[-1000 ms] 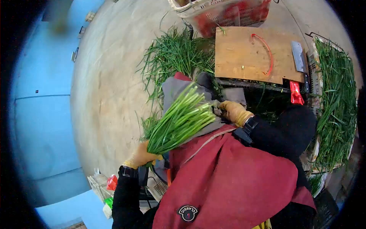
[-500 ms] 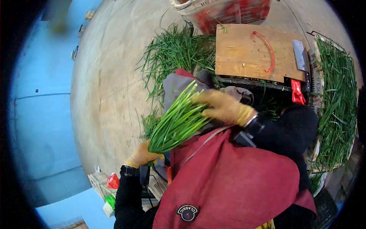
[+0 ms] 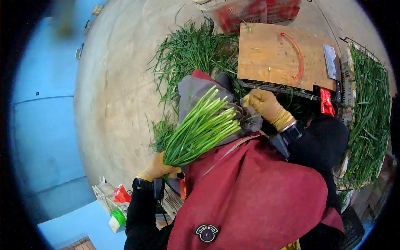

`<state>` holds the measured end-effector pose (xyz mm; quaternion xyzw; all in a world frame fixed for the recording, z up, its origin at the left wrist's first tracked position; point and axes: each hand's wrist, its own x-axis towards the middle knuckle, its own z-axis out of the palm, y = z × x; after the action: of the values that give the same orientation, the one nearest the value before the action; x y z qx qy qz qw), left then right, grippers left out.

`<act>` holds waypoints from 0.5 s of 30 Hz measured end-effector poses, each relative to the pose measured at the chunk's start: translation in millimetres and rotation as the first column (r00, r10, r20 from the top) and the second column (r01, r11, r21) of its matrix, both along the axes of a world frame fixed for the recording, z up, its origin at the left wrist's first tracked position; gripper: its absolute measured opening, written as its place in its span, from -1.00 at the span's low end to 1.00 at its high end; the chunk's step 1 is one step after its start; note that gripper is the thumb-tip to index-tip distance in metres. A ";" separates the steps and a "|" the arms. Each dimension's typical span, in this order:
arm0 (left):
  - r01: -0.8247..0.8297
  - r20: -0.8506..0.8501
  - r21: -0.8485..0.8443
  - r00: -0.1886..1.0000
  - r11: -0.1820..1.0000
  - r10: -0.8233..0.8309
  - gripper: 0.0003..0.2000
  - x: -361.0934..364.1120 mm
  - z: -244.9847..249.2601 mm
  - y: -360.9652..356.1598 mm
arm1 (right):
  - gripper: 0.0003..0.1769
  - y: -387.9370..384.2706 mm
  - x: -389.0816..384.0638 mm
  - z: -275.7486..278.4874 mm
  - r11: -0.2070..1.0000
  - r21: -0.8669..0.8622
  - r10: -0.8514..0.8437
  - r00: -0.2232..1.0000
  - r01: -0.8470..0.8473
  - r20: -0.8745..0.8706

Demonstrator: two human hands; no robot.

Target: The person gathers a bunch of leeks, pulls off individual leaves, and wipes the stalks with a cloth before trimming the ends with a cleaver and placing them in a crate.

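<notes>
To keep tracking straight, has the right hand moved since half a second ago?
Yes: the right hand moved rightward and up in view, closer to the wooden board.

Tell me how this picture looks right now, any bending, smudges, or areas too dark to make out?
Head view: wide-angle distortion, with black corners and the floor edge by the blue surface bowed; head view: an out-of-focus brownish smudge at upper left; head view: green stalks and right hand fairly clear, but the area just below the wooden board very dark.
</notes>
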<state>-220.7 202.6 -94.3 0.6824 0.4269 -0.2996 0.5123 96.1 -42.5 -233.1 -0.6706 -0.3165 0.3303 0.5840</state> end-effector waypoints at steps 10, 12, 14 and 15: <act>0.044 -0.049 0.045 0.998 0.998 -0.042 -0.59 3.0 6.7 -1.9 | -0.78 36.4 -33.7 10.5 0.943 -0.006 0.298 0.834 -0.334 0.464; 0.030 -0.036 0.028 0.999 0.999 -0.029 -0.59 2.8 7.3 -1.8 | -0.79 36.0 -31.4 14.1 0.939 -0.093 0.328 0.777 -0.332 0.537; 0.050 -0.040 0.032 0.998 0.998 -0.049 -0.59 4.1 7.8 -0.9 | -0.79 34.5 -28.5 13.7 0.941 -0.105 0.322 0.751 -0.323 0.576; 0.049 -0.040 0.032 0.998 0.998 -0.048 -0.59 5.6 8.9 -1.8 | -0.79 34.3 -27.0 11.7 0.944 -0.072 0.302 0.755 -0.322 0.582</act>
<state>-215.0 200.8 -85.5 0.6949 0.4250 -0.3184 0.4849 69.1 -8.2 -221.4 -0.6676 -0.5932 0.1952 0.4055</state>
